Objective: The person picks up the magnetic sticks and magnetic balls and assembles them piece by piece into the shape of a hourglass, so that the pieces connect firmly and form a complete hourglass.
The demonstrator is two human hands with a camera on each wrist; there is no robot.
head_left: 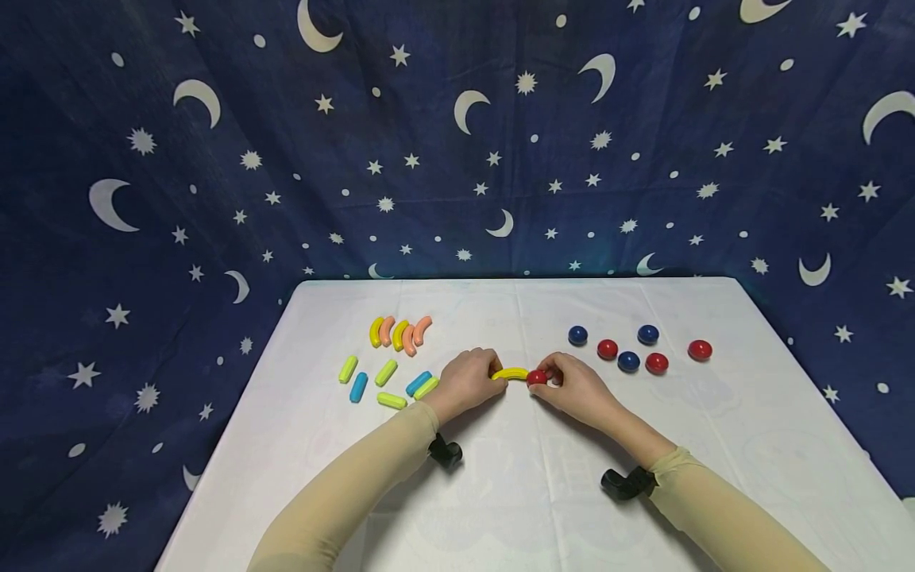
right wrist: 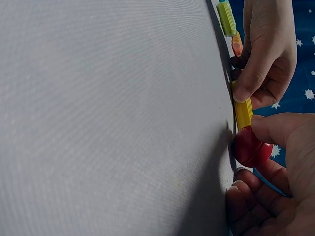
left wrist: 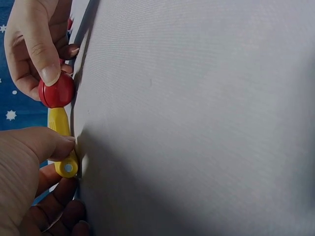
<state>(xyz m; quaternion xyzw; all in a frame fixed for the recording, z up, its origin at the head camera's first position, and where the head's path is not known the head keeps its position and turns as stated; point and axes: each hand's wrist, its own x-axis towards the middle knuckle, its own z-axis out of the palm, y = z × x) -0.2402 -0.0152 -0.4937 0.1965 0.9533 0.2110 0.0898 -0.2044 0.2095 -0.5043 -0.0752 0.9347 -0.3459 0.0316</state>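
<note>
Between the hands, a curved yellow stick (head_left: 511, 372) and a red ball (head_left: 537, 378) meet end to end, low over the white table. My left hand (head_left: 472, 380) pinches the stick near its left end; in the left wrist view, a pale round spot marks the end of the yellow stick (left wrist: 63, 142). My right hand (head_left: 577, 389) holds the red ball between thumb and fingers. A seam runs round the red ball (right wrist: 251, 147) in the right wrist view, and the stick touches its side. Whether the two are joined cannot be made out.
Curved yellow and salmon sticks (head_left: 409, 340) lie at the back left of the table (head_left: 465, 508). Nearer are straight lime sticks (head_left: 386, 372) and blue sticks (head_left: 358, 387). Red balls (head_left: 657, 363) and blue balls (head_left: 628, 361) lie at right. A starry cloth (head_left: 429, 159) hangs behind.
</note>
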